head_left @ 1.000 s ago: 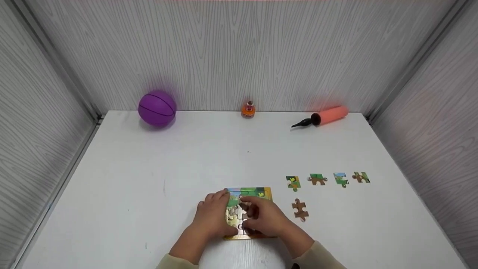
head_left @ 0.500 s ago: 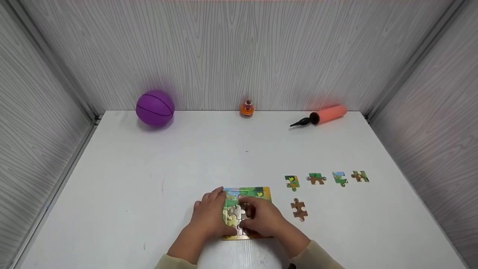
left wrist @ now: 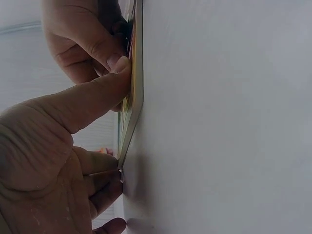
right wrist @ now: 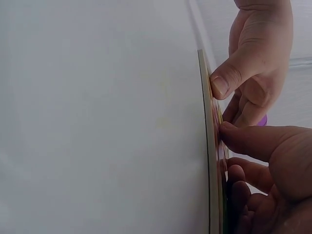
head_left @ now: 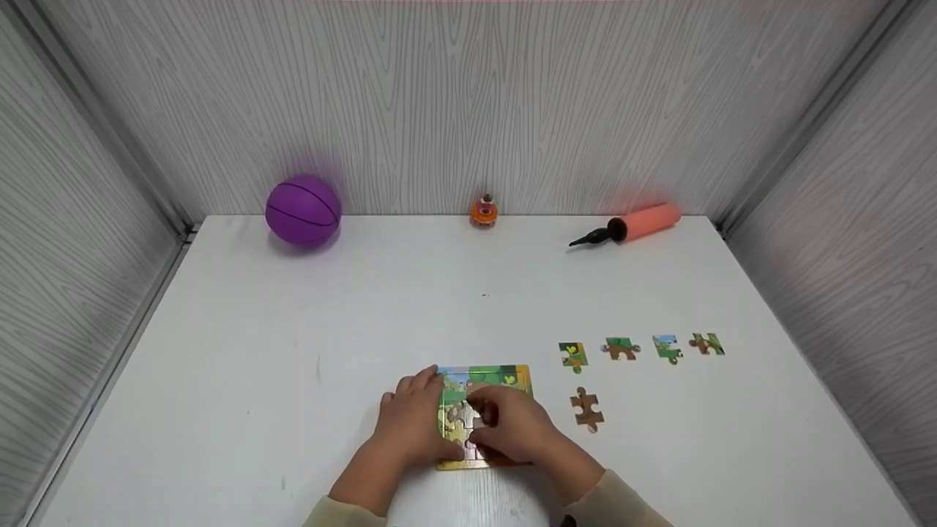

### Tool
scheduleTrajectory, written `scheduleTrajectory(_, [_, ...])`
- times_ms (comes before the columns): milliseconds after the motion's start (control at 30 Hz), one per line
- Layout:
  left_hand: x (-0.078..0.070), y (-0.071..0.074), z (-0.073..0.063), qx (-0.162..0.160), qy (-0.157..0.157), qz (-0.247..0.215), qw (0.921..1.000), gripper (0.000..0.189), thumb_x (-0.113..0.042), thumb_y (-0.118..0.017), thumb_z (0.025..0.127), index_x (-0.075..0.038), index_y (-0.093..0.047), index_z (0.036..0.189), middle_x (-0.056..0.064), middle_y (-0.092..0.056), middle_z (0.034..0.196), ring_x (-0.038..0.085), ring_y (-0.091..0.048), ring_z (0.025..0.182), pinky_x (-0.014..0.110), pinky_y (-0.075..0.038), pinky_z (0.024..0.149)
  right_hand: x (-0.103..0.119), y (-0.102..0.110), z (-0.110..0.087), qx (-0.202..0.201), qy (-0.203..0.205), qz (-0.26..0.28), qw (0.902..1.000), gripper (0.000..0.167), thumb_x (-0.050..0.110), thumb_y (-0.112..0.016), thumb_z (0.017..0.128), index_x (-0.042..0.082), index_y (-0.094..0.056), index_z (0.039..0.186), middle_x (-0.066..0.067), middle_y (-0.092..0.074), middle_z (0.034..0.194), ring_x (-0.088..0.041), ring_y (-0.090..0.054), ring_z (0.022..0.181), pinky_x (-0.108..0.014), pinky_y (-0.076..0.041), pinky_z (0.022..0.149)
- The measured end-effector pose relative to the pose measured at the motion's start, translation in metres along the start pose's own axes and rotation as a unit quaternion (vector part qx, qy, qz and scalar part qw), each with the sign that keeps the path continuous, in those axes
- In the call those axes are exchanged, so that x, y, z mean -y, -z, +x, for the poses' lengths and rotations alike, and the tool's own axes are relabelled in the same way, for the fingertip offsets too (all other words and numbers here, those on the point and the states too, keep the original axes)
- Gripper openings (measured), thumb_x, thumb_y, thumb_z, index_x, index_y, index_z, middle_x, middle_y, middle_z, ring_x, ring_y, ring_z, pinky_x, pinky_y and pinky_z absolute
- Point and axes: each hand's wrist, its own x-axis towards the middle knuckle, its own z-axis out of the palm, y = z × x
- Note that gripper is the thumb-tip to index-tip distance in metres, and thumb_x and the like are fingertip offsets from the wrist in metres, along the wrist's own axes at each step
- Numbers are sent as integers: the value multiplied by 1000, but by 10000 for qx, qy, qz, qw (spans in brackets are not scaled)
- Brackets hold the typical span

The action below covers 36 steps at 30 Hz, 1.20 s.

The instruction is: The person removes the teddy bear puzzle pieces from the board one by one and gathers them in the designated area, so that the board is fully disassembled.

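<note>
A square picture puzzle board (head_left: 479,464) with a yellow-orange border lies on the white table at the near middle. My left hand (head_left: 412,417) holds its left side, the thumb on the near border and the index finger at the far left corner. Over the board's right half, my right hand (head_left: 514,424) pinches a puzzle piece between thumb and index finger, low against the surface. That piece is mostly covered by the fingers, though a thin coloured edge shows between the fingertips in the right wrist view. Both thumbs (left wrist: 117,68) are close together over the board in the left wrist view.
Several loose puzzle pieces lie right of the board, among them a brown one (head_left: 587,410) and a green-and-brown one (head_left: 621,349). Along the back wall are a purple ball (head_left: 303,211), a small orange toy (head_left: 484,212) and a coral-and-black hand pump (head_left: 644,222).
</note>
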Motion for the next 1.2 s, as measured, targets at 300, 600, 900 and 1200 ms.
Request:
scheduleTrajectory(300, [0,0,1,21,-14,95,10000,117,-47,-101,65,4,-46,156,18,-39,165,40,-38,147,64,-37,107,1,-4,1,-144,-348,309,9988,43,10,-86,83,13,-72,123,5,-61,85,-13,-56,76,-35,-47,70])
scheduleTrajectory(600, [0,0,-1,114,18,30,9999,116,-46,-100,67,3,-45,157,18,-37,166,40,-36,149,65,-35,109,0,-7,-2,-347,-290,602,9972,45,5,-87,81,16,-69,121,2,-61,92,-16,-57,81,-35,-49,71])
scheduleTrajectory(900, [-1,2,-1,118,15,-18,9999,116,-46,-100,67,4,-45,157,18,-37,166,40,-36,148,64,-35,108,0,-5,-3,-368,-74,531,9979,39,-4,-77,84,14,-70,118,1,-63,87,-15,-57,77,-32,-48,67])
scheduleTrajectory(1200, [0,1,0,75,-51,75,9999,116,-47,-100,68,4,-45,156,18,-38,166,40,-37,148,64,-36,107,4,-2,-2,-278,-74,419,9987,41,-5,-76,85,14,-70,121,5,-63,85,-12,-59,75,-31,-51,65])
